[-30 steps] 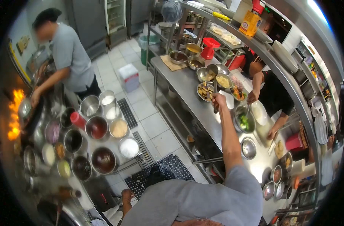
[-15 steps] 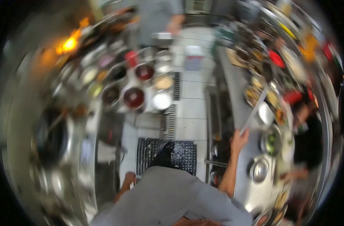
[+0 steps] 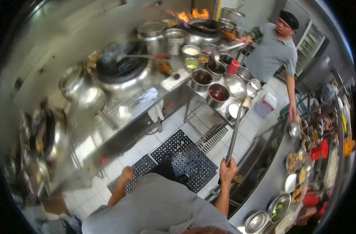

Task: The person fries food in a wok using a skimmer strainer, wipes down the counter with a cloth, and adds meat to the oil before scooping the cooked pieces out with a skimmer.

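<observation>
My right hand [image 3: 228, 171] is wrapped round the handle of a long metal ladle [image 3: 233, 142]. The handle slants up and away from me, and its wide round head appears to be over the pots of sauce. Near that head are a pot of red sauce [image 3: 218, 94], a pot of dark sauce [image 3: 201, 78] and a container with white contents [image 3: 235, 110]. Low at my left side, my left hand [image 3: 127, 173] is closed, with its fingers curled; whatever it may hold is hidden. It hangs over the floor mat, apart from the stove counter.
On the left stove stands a black wok [image 3: 121, 64] with a spatula across it. Flames rise around a far wok [image 3: 204, 26]. A co-worker [image 3: 271, 54] stands ahead, one hand reaching to a bowl [image 3: 294, 129] on the right counter [image 3: 259, 183]. Black rubber mats [image 3: 193, 163] cover the floor.
My view has swung left toward the stove. The ladle in my right hand has moved from over the right counter's dishes to the sauce pots. The co-worker's arm now reaches the right counter.
</observation>
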A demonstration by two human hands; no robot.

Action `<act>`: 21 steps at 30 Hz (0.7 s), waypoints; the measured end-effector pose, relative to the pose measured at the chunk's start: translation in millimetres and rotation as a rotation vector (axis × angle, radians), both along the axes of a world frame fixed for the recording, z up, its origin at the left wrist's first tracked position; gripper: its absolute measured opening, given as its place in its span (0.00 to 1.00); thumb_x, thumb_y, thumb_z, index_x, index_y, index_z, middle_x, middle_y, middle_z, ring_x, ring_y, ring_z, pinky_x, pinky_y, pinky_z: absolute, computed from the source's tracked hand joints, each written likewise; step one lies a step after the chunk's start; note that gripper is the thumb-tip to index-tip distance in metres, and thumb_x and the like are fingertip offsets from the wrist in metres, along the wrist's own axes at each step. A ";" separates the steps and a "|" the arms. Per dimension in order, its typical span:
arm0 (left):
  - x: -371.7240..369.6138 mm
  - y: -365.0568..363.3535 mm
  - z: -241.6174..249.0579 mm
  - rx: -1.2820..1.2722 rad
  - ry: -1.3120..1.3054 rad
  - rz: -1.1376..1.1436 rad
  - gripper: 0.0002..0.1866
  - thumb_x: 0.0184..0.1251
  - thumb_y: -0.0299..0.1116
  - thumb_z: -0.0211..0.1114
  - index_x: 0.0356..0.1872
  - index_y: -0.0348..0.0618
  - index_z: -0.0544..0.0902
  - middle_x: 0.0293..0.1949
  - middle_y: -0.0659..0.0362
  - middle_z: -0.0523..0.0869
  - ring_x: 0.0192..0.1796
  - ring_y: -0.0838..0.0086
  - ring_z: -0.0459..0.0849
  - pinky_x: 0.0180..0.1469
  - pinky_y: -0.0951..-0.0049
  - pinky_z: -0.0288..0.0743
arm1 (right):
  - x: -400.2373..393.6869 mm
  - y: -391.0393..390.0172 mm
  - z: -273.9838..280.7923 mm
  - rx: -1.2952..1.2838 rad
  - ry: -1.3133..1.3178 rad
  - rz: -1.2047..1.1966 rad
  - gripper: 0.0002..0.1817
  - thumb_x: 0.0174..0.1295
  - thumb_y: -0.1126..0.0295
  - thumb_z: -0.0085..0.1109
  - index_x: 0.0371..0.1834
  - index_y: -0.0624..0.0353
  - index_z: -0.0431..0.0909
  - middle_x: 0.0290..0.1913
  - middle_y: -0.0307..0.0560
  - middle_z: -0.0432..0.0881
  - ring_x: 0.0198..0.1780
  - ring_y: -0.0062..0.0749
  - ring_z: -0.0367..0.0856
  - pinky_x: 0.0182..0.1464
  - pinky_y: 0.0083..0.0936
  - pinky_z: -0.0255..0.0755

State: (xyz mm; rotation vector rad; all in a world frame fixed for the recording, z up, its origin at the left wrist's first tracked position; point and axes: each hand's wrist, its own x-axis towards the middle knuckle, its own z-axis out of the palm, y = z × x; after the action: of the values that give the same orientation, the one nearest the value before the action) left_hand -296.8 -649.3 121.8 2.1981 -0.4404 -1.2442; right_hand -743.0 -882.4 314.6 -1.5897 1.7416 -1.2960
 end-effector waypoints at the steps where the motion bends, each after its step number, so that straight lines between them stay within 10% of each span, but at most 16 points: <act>1: 2.0 3.4 -2.8 -0.033 -0.040 0.041 0.13 0.69 0.37 0.54 0.28 0.40 0.79 0.16 0.58 0.78 0.14 0.72 0.73 0.15 0.73 0.66 | 9.4 0.3 2.2 -0.013 0.004 0.031 0.07 0.55 0.74 0.63 0.35 0.65 0.79 0.16 0.36 0.66 0.21 0.16 0.64 0.24 0.20 0.62; 6: 7.1 34.6 -19.5 -0.126 -0.053 0.145 0.19 0.68 0.44 0.55 0.22 0.40 0.80 0.16 0.56 0.79 0.16 0.72 0.77 0.24 0.68 0.73 | 55.2 0.4 25.6 -0.048 0.107 0.262 0.08 0.55 0.75 0.62 0.36 0.66 0.80 0.16 0.36 0.65 0.20 0.17 0.63 0.24 0.21 0.62; 8: 11.9 60.1 -36.4 -0.188 -0.439 -0.117 0.16 0.62 0.43 0.59 0.25 0.40 0.81 0.20 0.53 0.82 0.21 0.68 0.82 0.29 0.63 0.75 | 73.9 -7.8 20.4 -0.050 0.108 0.378 0.08 0.55 0.75 0.63 0.36 0.66 0.80 0.16 0.37 0.65 0.20 0.18 0.62 0.23 0.22 0.61; 10: 1.7 76.3 -1.8 -0.078 -0.093 0.168 0.12 0.58 0.38 0.59 0.29 0.39 0.82 0.29 0.48 0.85 0.32 0.51 0.84 0.39 0.54 0.76 | 110.7 -8.3 24.8 -0.002 0.071 0.450 0.07 0.55 0.75 0.62 0.34 0.68 0.78 0.15 0.36 0.65 0.19 0.16 0.61 0.21 0.22 0.57; 11: 13.0 102.8 -66.0 -0.002 -0.542 -0.241 0.14 0.59 0.39 0.58 0.31 0.37 0.82 0.32 0.45 0.85 0.38 0.46 0.83 0.42 0.53 0.76 | 134.7 -5.0 32.9 0.024 0.008 0.509 0.06 0.56 0.77 0.62 0.34 0.69 0.78 0.15 0.33 0.64 0.19 0.15 0.61 0.20 0.20 0.56; 12: 16.0 132.2 -108.6 -0.238 -0.624 -0.157 0.16 0.59 0.42 0.56 0.31 0.38 0.83 0.32 0.46 0.85 0.38 0.47 0.84 0.43 0.53 0.77 | 158.4 -3.8 33.7 0.039 -0.033 0.590 0.06 0.56 0.77 0.61 0.35 0.68 0.78 0.15 0.32 0.64 0.19 0.15 0.61 0.20 0.19 0.56; 15: 12.2 173.4 -82.8 0.100 -0.470 0.085 0.15 0.59 0.42 0.57 0.31 0.40 0.84 0.33 0.45 0.85 0.37 0.46 0.83 0.43 0.53 0.77 | 222.7 3.9 32.0 0.078 -0.056 0.807 0.12 0.57 0.80 0.59 0.44 0.68 0.79 0.19 0.34 0.70 0.19 0.15 0.66 0.19 0.18 0.57; 16: 16.5 213.2 -184.3 0.083 -0.573 -0.081 0.14 0.59 0.39 0.56 0.33 0.39 0.84 0.34 0.43 0.85 0.38 0.46 0.84 0.44 0.53 0.78 | 252.3 13.8 34.6 0.090 -0.152 0.880 0.14 0.58 0.79 0.58 0.49 0.68 0.76 0.22 0.35 0.72 0.18 0.15 0.66 0.18 0.17 0.59; 20: 18.7 264.6 -103.4 0.303 -0.562 -0.166 0.13 0.62 0.36 0.59 0.42 0.40 0.85 0.39 0.49 0.86 0.43 0.56 0.85 0.47 0.58 0.79 | 390.6 71.7 69.5 0.380 -0.336 1.297 0.24 0.60 0.77 0.57 0.61 0.67 0.67 0.28 0.39 0.74 0.18 0.17 0.69 0.18 0.16 0.63; 21: 22.9 273.8 -91.7 0.276 -0.370 0.147 0.14 0.62 0.37 0.56 0.39 0.39 0.84 0.40 0.45 0.86 0.44 0.52 0.85 0.48 0.56 0.79 | 417.4 78.9 66.3 0.482 -0.313 1.363 0.24 0.61 0.78 0.57 0.61 0.67 0.67 0.30 0.39 0.74 0.18 0.17 0.68 0.19 0.15 0.64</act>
State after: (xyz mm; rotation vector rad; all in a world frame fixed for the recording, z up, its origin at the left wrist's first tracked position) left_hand -273.9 -375.5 30.1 2.6568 -0.2518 -0.8608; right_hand -325.6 -803.5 380.9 -1.5784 0.4039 -0.3413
